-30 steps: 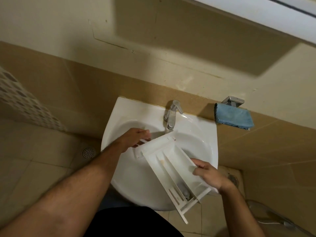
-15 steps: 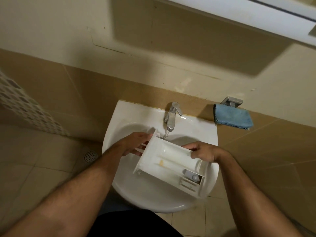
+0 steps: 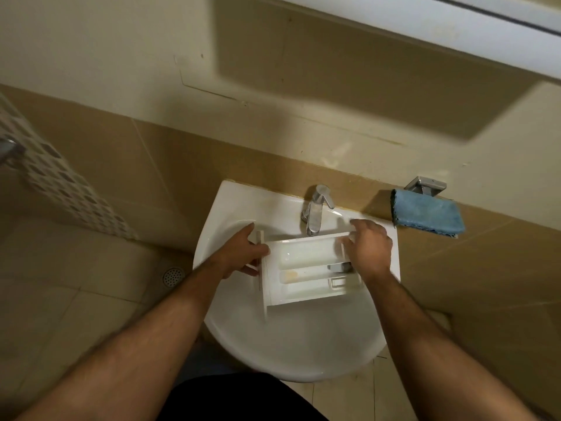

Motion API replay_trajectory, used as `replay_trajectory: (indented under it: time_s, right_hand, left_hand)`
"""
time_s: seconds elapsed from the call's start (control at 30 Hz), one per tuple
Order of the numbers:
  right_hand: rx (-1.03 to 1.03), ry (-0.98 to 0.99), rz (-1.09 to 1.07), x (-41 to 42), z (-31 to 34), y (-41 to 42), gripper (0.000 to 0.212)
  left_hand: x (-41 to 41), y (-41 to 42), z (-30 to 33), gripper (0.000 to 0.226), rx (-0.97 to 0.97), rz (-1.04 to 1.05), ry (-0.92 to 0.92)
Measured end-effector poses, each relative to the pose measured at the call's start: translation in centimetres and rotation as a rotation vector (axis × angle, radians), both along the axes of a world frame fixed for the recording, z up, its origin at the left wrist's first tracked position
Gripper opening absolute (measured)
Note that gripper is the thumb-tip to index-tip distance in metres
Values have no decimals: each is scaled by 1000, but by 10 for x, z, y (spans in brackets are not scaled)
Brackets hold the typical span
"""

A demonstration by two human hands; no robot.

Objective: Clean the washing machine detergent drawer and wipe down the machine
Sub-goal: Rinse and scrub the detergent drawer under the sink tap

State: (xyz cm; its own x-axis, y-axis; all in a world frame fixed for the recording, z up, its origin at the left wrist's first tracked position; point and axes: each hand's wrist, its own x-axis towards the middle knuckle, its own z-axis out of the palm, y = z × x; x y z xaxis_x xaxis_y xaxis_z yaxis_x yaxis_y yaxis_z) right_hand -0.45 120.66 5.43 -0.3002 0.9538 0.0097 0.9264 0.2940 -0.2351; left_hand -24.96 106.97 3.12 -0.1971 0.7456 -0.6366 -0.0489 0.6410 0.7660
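The white detergent drawer [image 3: 306, 270] lies level over the white washbasin [image 3: 291, 344], open side up, its compartments showing a yellowish stain. It sits just below the chrome tap [image 3: 315, 212]. My left hand [image 3: 243, 256] grips the drawer's front panel at its left end. My right hand [image 3: 368, 249] holds the drawer's right end, fingers curled over its far corner. Both forearms reach in from the bottom of the view.
A blue cloth [image 3: 428, 215] hangs on a chrome holder [image 3: 425, 185] on the tiled wall right of the basin. A floor drain [image 3: 173, 276] lies left of the basin. A white cabinet edge [image 3: 455, 22] overhangs above.
The drawer has been turned from a diagonal tilt to lie flat and crosswise under the tap. My right hand moved from its near end up to the far right end.
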Motion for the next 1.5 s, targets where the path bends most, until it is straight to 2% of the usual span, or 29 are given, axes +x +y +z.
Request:
replay_trajectory:
  time_s: [0.13, 0.27, 0.33, 0.4, 0.47, 0.53, 0.6, 0.7, 0.8, 0.93, 1.1, 1.3, 1.5]
  right_hand:
    - [-88, 285, -368, 15, -14, -24, 62]
    - [-274, 577, -721, 22, -32, -60, 80]
    - [-472, 768, -797, 18, -40, -80, 73]
    - [-679, 1041, -818, 10, -44, -96, 56]
    - [-747, 1200, -733, 1, -47, -104, 44]
    - [-742, 1266, -682, -6, -47, -105, 32]
    - [-739, 1269, -669, -5, -45, -104, 30]
    - [-761, 1218, -672, 5, -37, -98, 28]
    - [-796, 1121, -678, 13, -29, -90, 24]
    - [-813, 975, -616, 13, -18, -83, 17]
    - [-830, 753, -455, -6, -14, -75, 17]
    - [-867, 648, -402, -26, -21, -48, 18]
    - [-851, 670, -399, -39, -25, -20, 18]
  left_hand:
    - [-4, -10, -5, 70, -47, 72, -65]
    - [-2, -11, 3, 44, -86, 63, -69]
    - [-2, -13, 10, 35, -120, 70, -109]
    - [-3, -18, 11, 33, -142, 71, -133]
    - [-3, -25, 8, 34, -136, 89, -142]
    - [-4, -31, 5, 37, -148, 116, -183]
    - [-6, -34, 8, 43, -201, 95, -211]
    - [-12, -35, 15, 61, -316, -41, -45]
    - [-18, -32, 18, 72, -296, -80, 36]
    - [-19, -25, 19, 58, -209, -16, 36]
    - [-15, -19, 15, 46, -161, -52, 16]
    - [-8, -13, 12, 42, -134, -69, -29]
    - [-3, -8, 7, 44, -98, -65, -58]
